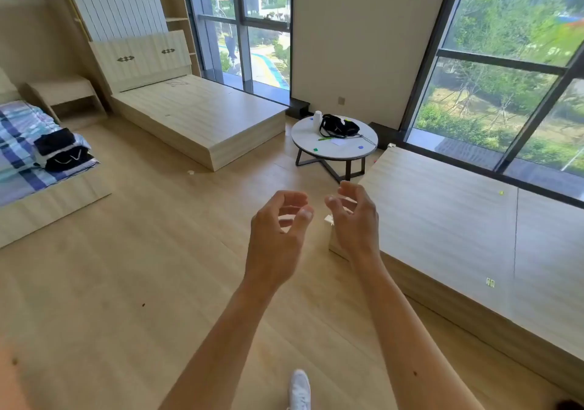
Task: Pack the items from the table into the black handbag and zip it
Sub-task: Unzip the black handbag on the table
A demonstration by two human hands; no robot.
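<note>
Looking at it now, both hands are empty with fingers loosely curled, left hand (278,235) and right hand (355,220) side by side, and the black handbag (339,126) sits on the round table (316,149) well ahead, slightly nearer the right one.

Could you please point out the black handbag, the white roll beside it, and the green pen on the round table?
black handbag (339,126): head view, middle of the bag's body.
white roll (317,119): head view, its upright side.
green pen (324,139): head view, middle of its barrel.
</note>
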